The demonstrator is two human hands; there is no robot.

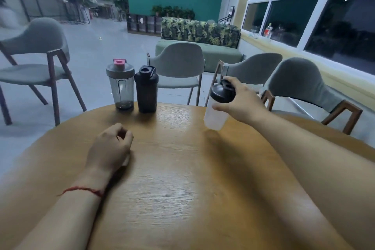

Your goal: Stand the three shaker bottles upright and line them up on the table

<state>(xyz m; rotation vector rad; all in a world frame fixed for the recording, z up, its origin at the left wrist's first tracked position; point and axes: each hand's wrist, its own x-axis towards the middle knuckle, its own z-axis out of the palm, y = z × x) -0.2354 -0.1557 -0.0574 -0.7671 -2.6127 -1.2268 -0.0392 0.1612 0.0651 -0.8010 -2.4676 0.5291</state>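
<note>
Two of the shakers are already upright at the far edge of the table, upper middle of the frame: a smoky see-through bottle (121,87) with a grey lid and pink cap, and just to its right, nearly touching, an all-black bottle (146,89). Third one, the frosted clear bottle (216,112) with a black lid, is off to the right, tilted, its base just above the tabletop.

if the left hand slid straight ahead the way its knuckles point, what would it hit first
Probably the black bottle: the left hand rests curled on the table, bare wood between them. The grey bottle stands close beside; depth is unclear.
</note>
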